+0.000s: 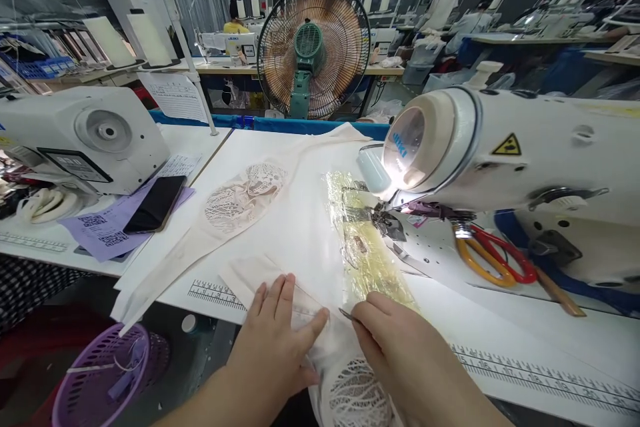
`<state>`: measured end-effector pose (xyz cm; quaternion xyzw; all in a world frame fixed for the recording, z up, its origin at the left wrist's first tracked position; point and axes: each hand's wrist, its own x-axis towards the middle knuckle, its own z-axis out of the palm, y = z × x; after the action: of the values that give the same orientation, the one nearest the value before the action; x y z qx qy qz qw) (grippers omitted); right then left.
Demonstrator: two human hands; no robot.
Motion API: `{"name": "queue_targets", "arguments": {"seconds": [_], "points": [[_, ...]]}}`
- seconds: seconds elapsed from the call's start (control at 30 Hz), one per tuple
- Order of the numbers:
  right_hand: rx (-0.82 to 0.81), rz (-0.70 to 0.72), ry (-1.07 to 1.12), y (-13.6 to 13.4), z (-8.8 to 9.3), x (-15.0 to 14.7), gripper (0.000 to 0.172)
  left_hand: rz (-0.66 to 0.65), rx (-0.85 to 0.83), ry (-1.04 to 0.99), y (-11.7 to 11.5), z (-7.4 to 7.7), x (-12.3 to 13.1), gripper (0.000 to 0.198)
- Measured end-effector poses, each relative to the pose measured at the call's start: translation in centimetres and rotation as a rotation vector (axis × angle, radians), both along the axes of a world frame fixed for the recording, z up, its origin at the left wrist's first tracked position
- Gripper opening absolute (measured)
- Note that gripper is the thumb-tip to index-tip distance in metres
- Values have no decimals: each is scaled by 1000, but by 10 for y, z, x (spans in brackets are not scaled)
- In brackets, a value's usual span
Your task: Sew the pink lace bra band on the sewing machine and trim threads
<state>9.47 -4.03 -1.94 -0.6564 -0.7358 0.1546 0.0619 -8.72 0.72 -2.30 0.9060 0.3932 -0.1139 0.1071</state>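
Note:
My left hand (pixel 277 333) lies flat with fingers stretched out on a cream fabric piece (pixel 300 240) at the table's near edge, beside a transparent ruler. My right hand (pixel 395 340) is closed in a pinch on a thin metal tool (pixel 347 313), probably tweezers, whose tip touches the fabric. A lace panel (pixel 357 393) shows under my hands, and another lace-patterned piece (pixel 245 197) lies further left. Shiny yellowish tape (pixel 365 247) runs from my right hand toward the needle area (pixel 385 220) of the white sewing machine (pixel 525 153).
Orange-and-red scissors (pixel 493 257) lie on the machine bed. A black phone (pixel 156 203) rests on purple papers beside a second sewing machine (pixel 85 137) at left. A purple basket (pixel 103 377) sits below left. A standing fan (pixel 313 47) faces me; other people work far behind.

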Motion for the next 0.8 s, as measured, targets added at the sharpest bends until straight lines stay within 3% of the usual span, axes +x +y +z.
{"name": "queue_targets", "arguments": {"seconds": [0.13, 0.23, 0.33, 0.57, 0.8], "points": [[130, -30, 181, -11, -9, 0, 24, -38, 118, -110, -1, -8, -3, 78], [184, -65, 255, -12, -19, -4, 23, -174, 211, -241, -4, -15, -3, 75], [234, -96, 278, -9, -26, -4, 22, -260, 199, -261, -8, -18, 0, 81], [200, -93, 200, 0, -22, -2, 23, -250, 170, -246, -16, -26, 3, 95], [113, -35, 12, 7, -14, -9, 21, -232, 142, -180, -17, -27, 5, 92]]}}
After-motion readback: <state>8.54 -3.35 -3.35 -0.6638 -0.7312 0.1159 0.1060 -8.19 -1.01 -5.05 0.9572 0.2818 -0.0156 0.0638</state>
